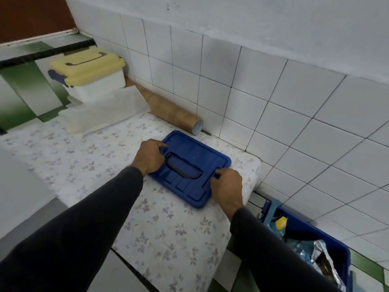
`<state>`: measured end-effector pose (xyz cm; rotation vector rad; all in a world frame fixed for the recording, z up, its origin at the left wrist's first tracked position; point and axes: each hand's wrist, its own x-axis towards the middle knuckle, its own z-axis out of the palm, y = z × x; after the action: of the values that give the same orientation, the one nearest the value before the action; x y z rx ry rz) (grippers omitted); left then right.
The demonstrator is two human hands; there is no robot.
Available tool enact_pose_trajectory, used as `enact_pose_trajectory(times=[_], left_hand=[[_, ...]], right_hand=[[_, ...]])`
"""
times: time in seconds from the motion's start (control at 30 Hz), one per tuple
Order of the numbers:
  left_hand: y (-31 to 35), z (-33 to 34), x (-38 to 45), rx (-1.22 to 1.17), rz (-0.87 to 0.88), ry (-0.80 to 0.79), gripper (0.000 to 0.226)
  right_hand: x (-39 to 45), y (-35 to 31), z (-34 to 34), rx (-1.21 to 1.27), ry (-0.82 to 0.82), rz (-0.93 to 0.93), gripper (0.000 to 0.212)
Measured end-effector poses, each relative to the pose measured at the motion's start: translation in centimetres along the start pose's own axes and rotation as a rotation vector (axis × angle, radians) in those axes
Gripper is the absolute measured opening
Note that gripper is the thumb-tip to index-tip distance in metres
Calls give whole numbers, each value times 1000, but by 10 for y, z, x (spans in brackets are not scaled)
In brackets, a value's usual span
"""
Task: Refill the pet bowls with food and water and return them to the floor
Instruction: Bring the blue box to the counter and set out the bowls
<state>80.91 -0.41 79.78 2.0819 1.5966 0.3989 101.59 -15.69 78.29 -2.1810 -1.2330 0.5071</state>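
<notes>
A blue plastic lid (195,161) with a recessed handle lies flat on a flower-patterned surface (160,228). My left hand (150,158) grips the lid's left edge, fingers curled over it. My right hand (228,184) holds its near right edge. At the lower right stands an open blue box (328,245), holding a silver foil bag (324,260), something yellow and clear wrappers. No pet bowl is in view.
A white container with a yellow lid (88,72) stands at the back left, on a folded white cloth (105,110). A brown cardboard tube (170,108) lies along the white tiled wall (273,102). Green and white floor tiles show at the left.
</notes>
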Motion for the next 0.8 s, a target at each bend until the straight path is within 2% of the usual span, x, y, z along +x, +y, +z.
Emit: enact_pose_trajectory(times=[0.17, 0.33, 0.5, 0.7, 0.8], left_hand=[[-8, 6, 0, 74, 53, 6, 38], [5, 10, -23, 148, 98, 51, 37], [41, 21, -52, 225, 203, 21, 42], [105, 66, -87, 208, 393, -39, 33], [142, 98, -109, 185, 482, -101, 52]], right_hand=[[-1, 3, 2, -88, -45, -29, 16], [-16, 7, -11, -389, 25, -223, 30], [-33, 27, -30, -405, -14, -285, 43], [-68, 94, -75, -416, -2, -150, 40], [-88, 133, -98, -412, 14, -21, 39]])
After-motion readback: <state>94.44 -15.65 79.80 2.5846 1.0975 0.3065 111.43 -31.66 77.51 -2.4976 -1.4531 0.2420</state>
